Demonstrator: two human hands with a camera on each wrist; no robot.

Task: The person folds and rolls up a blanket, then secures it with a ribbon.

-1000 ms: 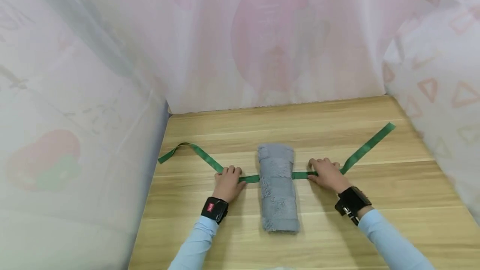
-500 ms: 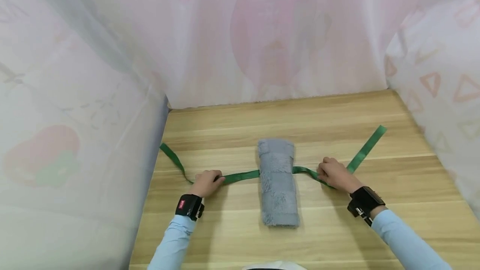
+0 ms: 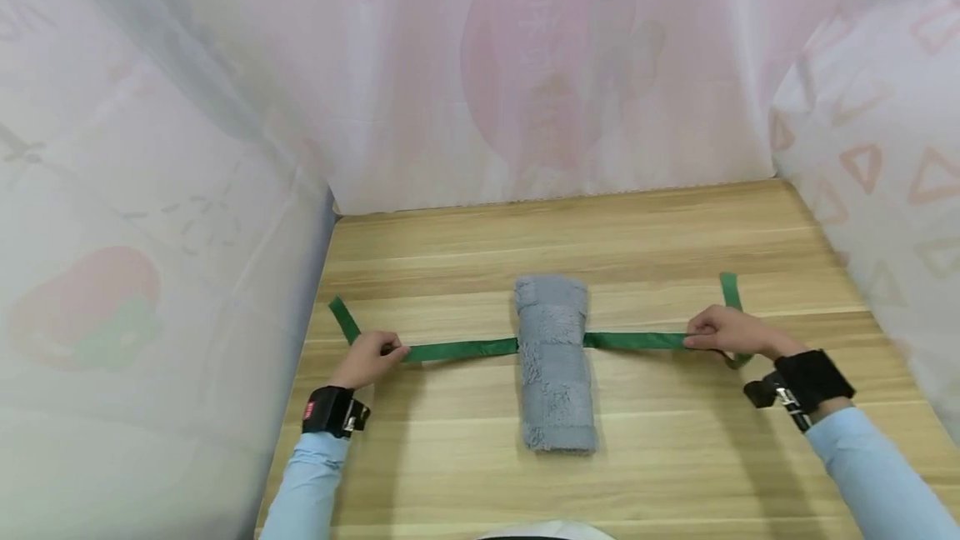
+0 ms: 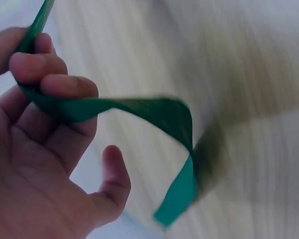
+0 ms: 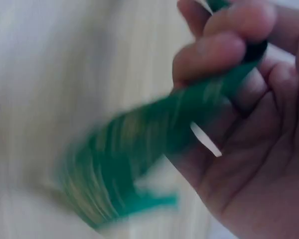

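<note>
The ribbon (image 3: 465, 349) runs flat across the middle of the head frame, and its midsection is hidden under the rolled towel (image 3: 553, 361); whether it passes beneath or is tucked into the roll cannot be told; the towel lies on the table (image 3: 645, 457) at centre, long axis running away from the viewer. The left hand (image 3: 369, 359), left of centre, has its fingers curled round the ribbon; the left wrist view shows the band (image 4: 114, 107) passing behind the curled fingers (image 4: 65, 84) with the thumb apart, and a loose end twisting down toward the lower middle of that frame, its tip blurred. The right hand (image 3: 723, 333), right of centre, pinches the ribbon between fingertips and thumb; the right wrist view is heavily smeared, so the ribbon (image 5: 154, 144) there is only a green streak and the exact hold of the fingers (image 5: 224, 50) is hard to make out. Beyond each hand a short free end sticks up toward the frame's upper part; the right one is partly hidden behind the hand. Both forearms are cut off by the bottom edge; a pale rounded shape at bottom centre is too cropped to identify.

Against the frame half a second back, both hands have slid outward along the ribbon, farther from the towel; the slack and kinks beside the towel are gone and the band lies straight and taut; the free ends are shorter; the towel has stayed put.
</note>
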